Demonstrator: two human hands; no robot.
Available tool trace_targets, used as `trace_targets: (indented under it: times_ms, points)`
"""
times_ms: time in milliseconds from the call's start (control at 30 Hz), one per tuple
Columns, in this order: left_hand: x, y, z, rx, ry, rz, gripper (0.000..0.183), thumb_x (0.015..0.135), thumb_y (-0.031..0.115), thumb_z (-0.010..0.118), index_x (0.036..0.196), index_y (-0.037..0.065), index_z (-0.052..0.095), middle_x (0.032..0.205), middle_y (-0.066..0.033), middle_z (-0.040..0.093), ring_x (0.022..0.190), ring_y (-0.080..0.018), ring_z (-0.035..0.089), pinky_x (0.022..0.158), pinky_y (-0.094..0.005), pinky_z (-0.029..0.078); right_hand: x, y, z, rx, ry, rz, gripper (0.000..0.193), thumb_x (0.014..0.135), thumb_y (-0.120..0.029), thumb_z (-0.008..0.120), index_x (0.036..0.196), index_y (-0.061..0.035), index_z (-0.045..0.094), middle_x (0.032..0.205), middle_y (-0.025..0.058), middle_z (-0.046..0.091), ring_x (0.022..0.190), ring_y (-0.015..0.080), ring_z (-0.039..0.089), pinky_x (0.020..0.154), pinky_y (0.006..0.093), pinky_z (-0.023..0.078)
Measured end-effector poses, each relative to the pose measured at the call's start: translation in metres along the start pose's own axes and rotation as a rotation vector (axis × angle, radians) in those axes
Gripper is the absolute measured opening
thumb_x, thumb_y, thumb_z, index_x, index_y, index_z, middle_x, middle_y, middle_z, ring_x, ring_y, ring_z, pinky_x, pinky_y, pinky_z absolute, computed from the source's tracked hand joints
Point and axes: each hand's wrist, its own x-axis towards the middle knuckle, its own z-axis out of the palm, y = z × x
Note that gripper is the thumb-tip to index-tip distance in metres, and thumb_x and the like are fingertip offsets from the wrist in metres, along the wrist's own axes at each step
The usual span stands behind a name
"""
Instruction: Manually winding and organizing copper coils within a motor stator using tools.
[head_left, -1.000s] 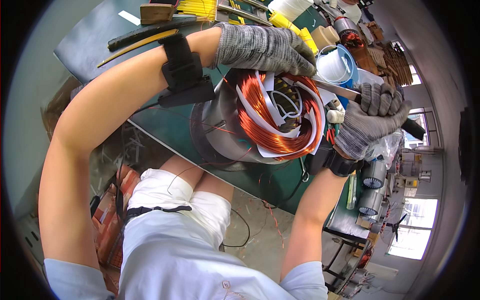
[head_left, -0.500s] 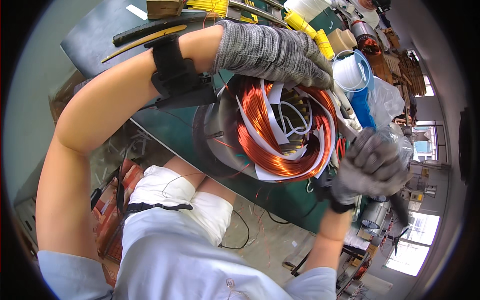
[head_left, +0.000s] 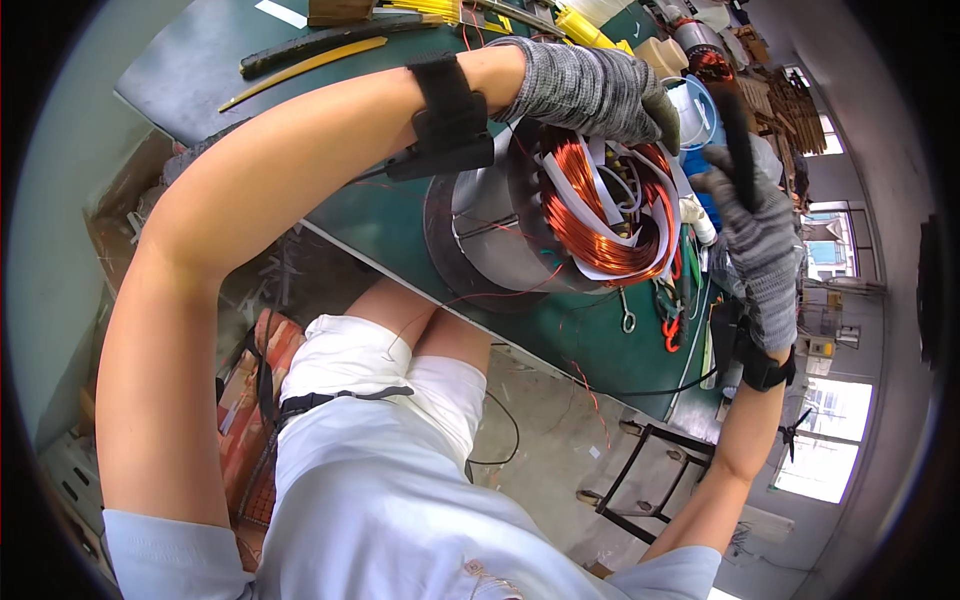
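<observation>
A motor stator (head_left: 490, 240) lies on its side on the green bench, its metal shell toward me. Thick copper windings (head_left: 590, 235) ring its open end, with white insulating paper (head_left: 575, 190) and white cord (head_left: 618, 185) among them. My left hand (head_left: 600, 95), in a grey knitted glove, lies across the stator's top with fingers bent down over the winding's far edge; the fingertips are partly hidden. Right of the stator, my gloved right hand (head_left: 755, 225) is raised and closed on a black bar-like tool (head_left: 738, 145), blurred by motion, its kind unclear.
Red-handled pliers (head_left: 672, 310) and an eye bolt (head_left: 628, 318) lie right of the stator. A spool of white cord (head_left: 695, 110) stands beyond. Dark and yellow strips (head_left: 310, 72) lie at the far left. A black wheeled frame (head_left: 650, 470) stands on the floor below the bench edge.
My right hand has swung up and away from me, and the black tool now points upward instead of down. My left hand stays over the windings, fingertips bent further down. The whole view has shifted.
</observation>
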Motion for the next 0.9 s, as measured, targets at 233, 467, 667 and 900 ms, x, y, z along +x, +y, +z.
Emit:
trace_targets:
  times_ms: [233, 467, 667, 900]
  points:
    - [0.006, 0.002, -0.002, 0.144, -0.025, 0.002, 0.023, 0.089, 0.011, 0.054, 0.106, 0.006, 0.069, 0.081, -0.0042, 0.069, 0.066, -0.0144, 0.06, 0.066, -0.0296, 0.052, 0.009, -0.01, 0.006, -0.222, -0.13, 0.085, 0.025, 0.093, -0.022, 0.065, 0.109, -0.003, 0.068, 0.09, 0.0029, 0.069, 0.082, 0.0109, 0.061, 0.078, 0.0279, 0.049]
    - [0.007, 0.008, 0.0, 0.168, -0.142, -0.266, 0.028, 0.096, 0.014, 0.049, 0.12, 0.008, 0.064, 0.107, -0.0095, 0.069, 0.074, -0.0179, 0.069, 0.068, -0.0283, 0.058, -0.003, 0.021, 0.019, 0.319, -0.103, 0.3, 0.024, 0.094, -0.022, 0.066, 0.11, -0.0048, 0.064, 0.069, -0.0071, 0.057, 0.048, -0.0008, 0.04, 0.043, 0.0169, 0.029]
    - [-0.001, 0.002, -0.005, 0.345, -0.016, 0.065, 0.037, 0.083, 0.013, 0.064, 0.118, 0.003, 0.06, 0.114, -0.0129, 0.064, 0.105, -0.03, 0.063, 0.092, -0.0354, 0.051, -0.057, 0.111, 0.058, 0.429, 0.226, 0.351, 0.022, 0.095, -0.024, 0.064, 0.107, -0.0063, 0.066, 0.072, -0.0013, 0.062, 0.056, 0.0066, 0.05, 0.051, 0.0234, 0.039]
    - [-0.002, 0.043, -0.005, 0.035, -0.041, -0.452, 0.031, 0.102, 0.024, 0.048, 0.121, 0.004, 0.063, 0.113, -0.0089, 0.063, 0.107, -0.0143, 0.058, 0.098, -0.0261, 0.046, -0.093, 0.215, 0.094, -0.177, 0.343, -0.096, 0.015, 0.086, -0.018, 0.067, 0.096, -0.0066, 0.068, 0.098, 0.0159, 0.066, 0.096, 0.0343, 0.062, 0.086, 0.0419, 0.048]
